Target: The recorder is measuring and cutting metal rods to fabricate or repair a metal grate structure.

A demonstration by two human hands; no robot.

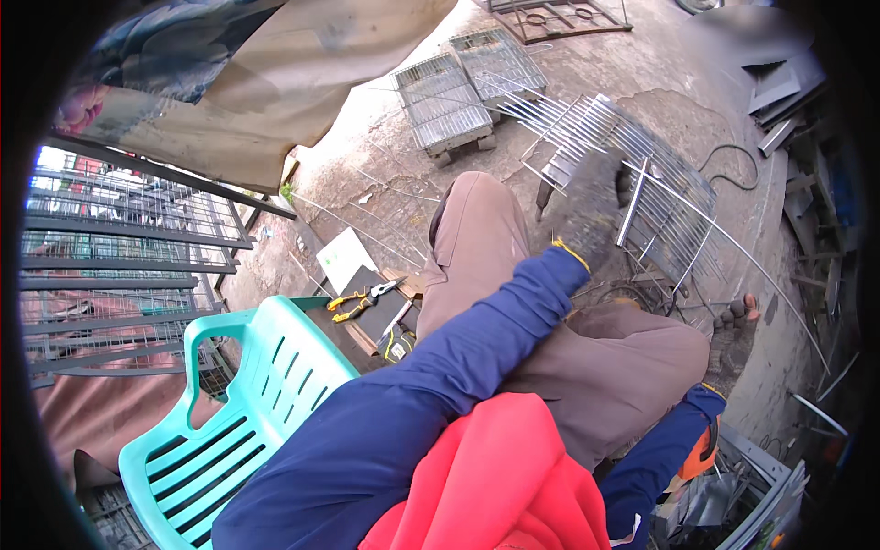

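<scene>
My left hand (594, 206), in a dark grey glove, reaches across my lap to a grille (667, 170) of thin metal rods. Its fingers are curled at the grille's near edge, beside a short silver bar (632, 203); the palm side is hidden. A grey tool with a black tip (544, 194) pokes out next to this hand. Off to the right of my knee, my right hand (729, 335) is low, gloved and partly curled. Something orange-pink (752, 307) shows at its fingertips, too small to name. A long thin rod (747, 247) runs from the grille toward the right.
A turquoise plastic chair (243, 403) stands at my left. Near it lie yellow-handled pliers (353, 302) and a tape measure (400, 345). Two wire-grid panels (440, 101) rest on blocks ahead. Dark metal frames (128, 266) stack left; scrap metal (807, 202) lines the right.
</scene>
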